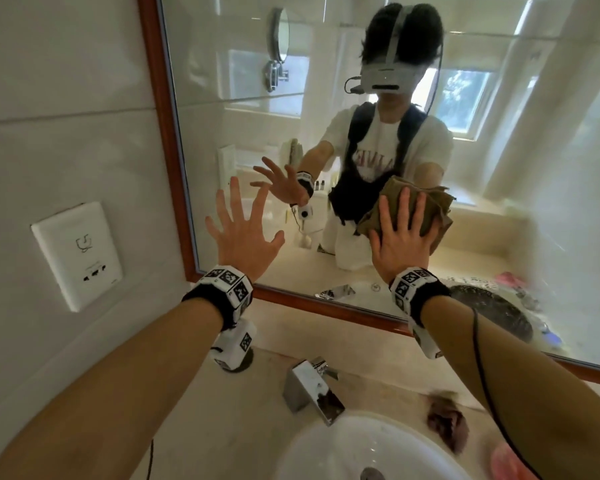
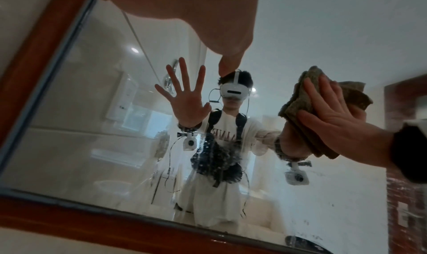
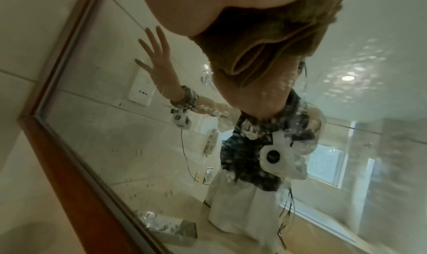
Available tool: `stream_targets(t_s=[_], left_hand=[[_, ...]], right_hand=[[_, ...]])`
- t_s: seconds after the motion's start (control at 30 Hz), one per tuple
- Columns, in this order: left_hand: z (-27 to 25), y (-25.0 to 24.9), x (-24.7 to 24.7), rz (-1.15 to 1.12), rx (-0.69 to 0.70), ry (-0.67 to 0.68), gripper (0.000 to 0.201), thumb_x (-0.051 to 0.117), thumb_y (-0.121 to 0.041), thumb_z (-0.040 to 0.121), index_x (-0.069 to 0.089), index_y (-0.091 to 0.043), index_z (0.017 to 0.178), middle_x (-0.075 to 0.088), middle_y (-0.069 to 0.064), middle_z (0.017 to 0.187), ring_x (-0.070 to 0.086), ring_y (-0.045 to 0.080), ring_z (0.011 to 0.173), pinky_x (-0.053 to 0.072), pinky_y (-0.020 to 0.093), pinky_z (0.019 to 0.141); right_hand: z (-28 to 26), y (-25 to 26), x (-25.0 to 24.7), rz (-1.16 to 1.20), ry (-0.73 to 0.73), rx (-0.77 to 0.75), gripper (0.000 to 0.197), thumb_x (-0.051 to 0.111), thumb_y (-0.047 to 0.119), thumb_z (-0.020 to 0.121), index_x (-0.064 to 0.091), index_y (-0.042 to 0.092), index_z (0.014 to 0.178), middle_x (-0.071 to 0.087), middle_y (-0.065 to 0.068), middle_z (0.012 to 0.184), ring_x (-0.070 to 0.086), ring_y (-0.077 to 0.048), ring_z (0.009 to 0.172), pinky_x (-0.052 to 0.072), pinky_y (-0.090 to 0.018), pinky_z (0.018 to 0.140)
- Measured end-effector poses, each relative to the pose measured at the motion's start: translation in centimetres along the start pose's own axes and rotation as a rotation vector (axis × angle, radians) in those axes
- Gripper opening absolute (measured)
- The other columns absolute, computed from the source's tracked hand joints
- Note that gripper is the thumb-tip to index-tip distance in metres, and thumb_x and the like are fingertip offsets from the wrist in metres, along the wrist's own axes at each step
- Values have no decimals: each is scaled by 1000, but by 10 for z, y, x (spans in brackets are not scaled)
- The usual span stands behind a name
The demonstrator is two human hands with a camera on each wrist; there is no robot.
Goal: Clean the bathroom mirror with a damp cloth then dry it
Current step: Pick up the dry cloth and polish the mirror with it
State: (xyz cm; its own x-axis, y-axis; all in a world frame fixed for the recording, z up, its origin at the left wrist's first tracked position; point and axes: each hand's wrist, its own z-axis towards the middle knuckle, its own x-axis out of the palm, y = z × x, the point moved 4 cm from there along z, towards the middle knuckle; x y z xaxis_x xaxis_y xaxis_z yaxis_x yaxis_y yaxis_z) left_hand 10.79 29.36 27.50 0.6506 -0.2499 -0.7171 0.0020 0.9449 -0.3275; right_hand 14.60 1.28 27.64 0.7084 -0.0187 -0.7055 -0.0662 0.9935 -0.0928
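Two hands raised at mirror (image 1: pixel 326 81): right hand (image 1: pixel 400 244) presses cloth (image 1: pixel 426 206) flat on glass; left hand (image 1: pixel 243 233) splayed, holding nothing

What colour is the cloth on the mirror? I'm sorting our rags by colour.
Olive-brown cloth, plain with no pattern; it shows best in the head view.

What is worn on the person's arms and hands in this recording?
Both forearms are bare, with no sleeves or gloves. The left hand and right hand each have a black wrist strap topped by white blocks printed with black square markers. A white camera pod hangs under the left wrist. A thin black cable runs along the right forearm.
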Motion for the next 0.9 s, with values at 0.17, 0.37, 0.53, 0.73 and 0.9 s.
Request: stream_targets(t_s=[0.17, 0.37, 0.53, 0.73, 0.9], left_hand=[[2, 45, 2, 19, -85, 37, 99, 67, -51, 81, 2, -41, 154, -14, 6, 165, -5, 37, 151, 17, 71, 111], [3, 103, 11, 50, -112, 42, 104, 72, -34, 76, 5, -34, 156, -4, 13, 164, 7, 38, 149, 27, 63, 112], [0, 135, 35, -113, -130, 40, 103, 74, -19, 73, 11, -28, 155, 0, 12, 164, 16, 37, 147, 35, 61, 107], [-8, 153, 59, -384, -202, 24, 96, 61, 2, 75, 14, -16, 156, 1, 10, 165, 16, 33, 149, 37, 57, 110], [-20, 163, 72, -495, -222, 14, 93, 54, 9, 74, 13, -11, 156, 3, 12, 165, 15, 32, 150, 30, 53, 116]], right_hand=[[19, 50, 9, 33, -15, -125, 64, 26, 51, 96, 8, 29, 153, 4, -9, 162, -2, -34, 147, -3, -63, 107], [40, 152, 26, 14, -12, -305, 66, 33, 49, 95, 9, 30, 153, 0, -6, 162, -3, -31, 147, 3, -63, 111], [51, 231, 39, -24, 16, -446, 68, 34, 47, 96, 3, 30, 154, -5, -4, 162, -8, -30, 147, 1, -61, 112], [56, 274, 49, -29, 26, -559, 67, 35, 44, 96, 5, 29, 154, -2, -2, 162, -4, -28, 148, 10, -61, 112], [51, 296, 57, -63, 33, -630, 67, 35, 45, 95, 7, 29, 154, 0, -1, 162, -1, -27, 148, 5, -56, 112]])
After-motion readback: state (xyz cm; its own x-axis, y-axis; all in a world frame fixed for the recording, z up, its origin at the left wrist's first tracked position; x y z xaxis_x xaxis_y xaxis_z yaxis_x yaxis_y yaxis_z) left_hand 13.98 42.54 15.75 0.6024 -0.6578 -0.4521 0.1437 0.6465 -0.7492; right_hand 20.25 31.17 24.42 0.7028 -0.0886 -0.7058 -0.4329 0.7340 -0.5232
